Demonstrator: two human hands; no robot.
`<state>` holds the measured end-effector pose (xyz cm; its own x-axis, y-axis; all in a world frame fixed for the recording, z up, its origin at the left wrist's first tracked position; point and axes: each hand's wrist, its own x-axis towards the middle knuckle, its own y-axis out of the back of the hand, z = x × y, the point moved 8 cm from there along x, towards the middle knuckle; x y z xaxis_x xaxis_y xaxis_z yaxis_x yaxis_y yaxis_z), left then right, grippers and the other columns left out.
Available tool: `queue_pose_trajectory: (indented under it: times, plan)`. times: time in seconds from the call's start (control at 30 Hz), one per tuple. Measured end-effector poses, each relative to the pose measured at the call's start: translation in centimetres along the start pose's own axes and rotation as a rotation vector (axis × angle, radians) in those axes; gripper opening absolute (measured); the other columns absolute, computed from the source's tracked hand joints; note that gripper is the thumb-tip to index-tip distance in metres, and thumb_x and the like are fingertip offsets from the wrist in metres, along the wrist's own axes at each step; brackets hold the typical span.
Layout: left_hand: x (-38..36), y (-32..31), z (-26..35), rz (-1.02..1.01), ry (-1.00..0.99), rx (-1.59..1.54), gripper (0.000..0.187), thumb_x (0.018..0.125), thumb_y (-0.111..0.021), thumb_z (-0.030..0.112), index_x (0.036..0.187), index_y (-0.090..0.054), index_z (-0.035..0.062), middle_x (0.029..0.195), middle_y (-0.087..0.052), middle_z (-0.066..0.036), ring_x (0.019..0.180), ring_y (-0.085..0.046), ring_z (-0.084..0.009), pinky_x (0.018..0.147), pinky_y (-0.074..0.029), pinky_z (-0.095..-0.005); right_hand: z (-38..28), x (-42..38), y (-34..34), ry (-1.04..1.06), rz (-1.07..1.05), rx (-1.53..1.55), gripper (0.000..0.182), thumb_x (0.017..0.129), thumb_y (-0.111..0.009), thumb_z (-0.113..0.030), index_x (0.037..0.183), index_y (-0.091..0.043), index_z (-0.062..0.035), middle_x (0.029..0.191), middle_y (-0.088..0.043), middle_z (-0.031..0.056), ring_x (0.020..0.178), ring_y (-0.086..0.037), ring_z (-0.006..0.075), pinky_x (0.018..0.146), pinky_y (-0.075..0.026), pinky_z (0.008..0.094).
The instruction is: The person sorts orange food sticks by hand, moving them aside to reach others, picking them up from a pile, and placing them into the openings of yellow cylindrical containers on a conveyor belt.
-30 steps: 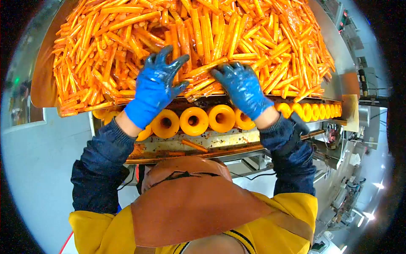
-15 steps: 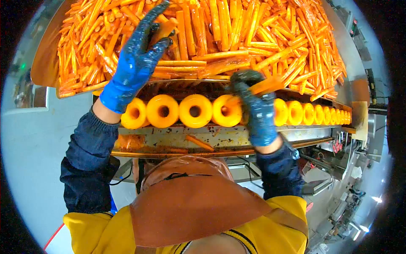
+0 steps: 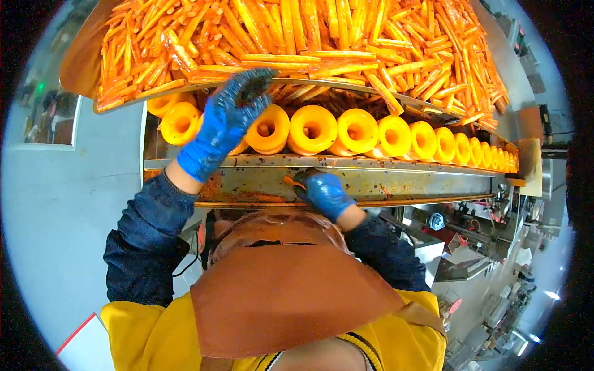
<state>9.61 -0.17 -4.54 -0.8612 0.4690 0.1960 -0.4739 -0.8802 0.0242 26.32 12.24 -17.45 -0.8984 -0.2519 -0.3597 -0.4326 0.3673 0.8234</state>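
My left hand (image 3: 226, 120), in a wet blue glove, is raised over the left part of the row of yellow ring-shaped rollers (image 3: 312, 130). Its fingers curl near the rim of the big tray, thumb apart, and nothing shows between them. My right hand (image 3: 325, 193) is down in the metal trough (image 3: 396, 184) nearer my body. Its dark-stained fingertips are closed on a small orange stick (image 3: 291, 180), which pokes out to the left. A heap of glossy orange sticks (image 3: 297, 31) fills the tray beyond the rollers.
The metal rim (image 3: 343, 85) of the tray runs behind the rollers. More orange pieces (image 3: 263, 196) lie low in the trough, beside my right hand. A tan block (image 3: 529, 167) stands at the right end. Machinery and floor show at the lower right.
My right hand has dropped from the rollers into the trough and now grips a stick there. My left hand has come back from the heap, without the piece it held. The view has shifted.
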Motion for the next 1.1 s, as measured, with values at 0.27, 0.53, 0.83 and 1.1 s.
queue_pose_trajectory:
  times: [0.27,0.53,0.83,1.1]
  plan:
    - [3.2,6.7,6.5,0.181,-0.711,1.17,0.038,0.081,-0.067,0.015,0.119,-0.061,0.0157,0.113,-0.06,-0.01,0.106,-0.056,-0.0309,0.092,-0.046,-0.0404,1.7,1.7,-2.3,-0.011,0.103,-0.054,0.031,0.079,-0.061,-0.027,0.101,-0.064,-0.0056,0.091,-0.065,0.02,0.082,-0.063,0.0378,0.074,-0.05,0.0459]
    - [3.5,7.3,2.8,0.085,-0.664,1.329,0.029,0.087,-0.06,0.023,0.114,-0.063,0.0165,0.116,-0.058,-0.011,0.109,-0.054,-0.0316,0.095,-0.044,-0.0431,-3.3,-2.4,15.9,0.17,0.889,0.902,0.013,0.083,-0.068,-0.006,0.093,-0.06,-0.0034,0.081,-0.062,0.0049,0.072,-0.059,0.0096,0.064,-0.049,0.0264]
    - [4.0,7.8,3.2,-0.041,-0.634,1.347,0.029,0.088,-0.058,0.028,0.115,-0.062,0.0187,0.12,-0.057,-0.009,0.111,-0.054,-0.0302,0.094,-0.044,-0.0431,-6.0,-0.4,18.6,0.29,1.008,0.037,0.046,0.073,-0.076,-0.023,0.112,-0.06,-0.0043,0.102,-0.063,0.0176,0.09,-0.062,0.0325,0.079,-0.052,0.0414]
    - [4.4,7.8,2.7,-0.024,-0.557,1.336,0.027,0.087,-0.059,0.022,0.113,-0.063,0.0197,0.122,-0.057,-0.007,0.116,-0.051,-0.0289,0.098,-0.041,-0.0436,9.3,-0.4,26.4,-0.596,0.495,-0.432,0.053,0.073,-0.07,-0.024,0.119,-0.056,-0.0039,0.111,-0.063,0.0189,0.105,-0.06,0.0327,0.089,-0.049,0.0423]
